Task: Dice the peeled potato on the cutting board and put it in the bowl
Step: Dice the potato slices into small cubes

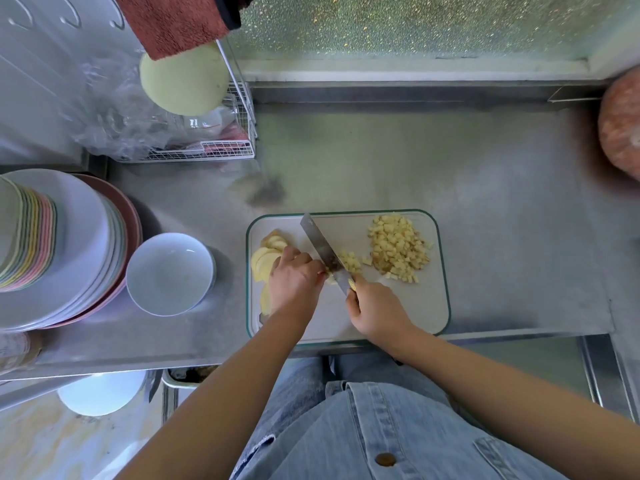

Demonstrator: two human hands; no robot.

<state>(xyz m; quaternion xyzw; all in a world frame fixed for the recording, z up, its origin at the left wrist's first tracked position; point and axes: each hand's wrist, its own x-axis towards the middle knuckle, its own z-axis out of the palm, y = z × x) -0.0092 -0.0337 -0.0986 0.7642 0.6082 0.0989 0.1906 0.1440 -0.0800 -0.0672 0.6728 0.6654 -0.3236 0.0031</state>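
Steel counter (485, 185), cutting board (398, 313): R hand (375, 306) grips knife (323, 249), L hand (294, 275) w/ curled fingers holds potato (331, 280).

Nothing written can be read: no label, brand or number. A small dark mark on the knife (323, 249) blade, near its far tip, is too blurred to make out.

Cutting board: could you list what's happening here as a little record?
left hand: holds a potato piece beside the blade
right hand: grips the knife, blade down on the board
diced potato: pile at the cutting board's far right
potato slices: uncut, at the board's left
bowl: white, empty, left of the board
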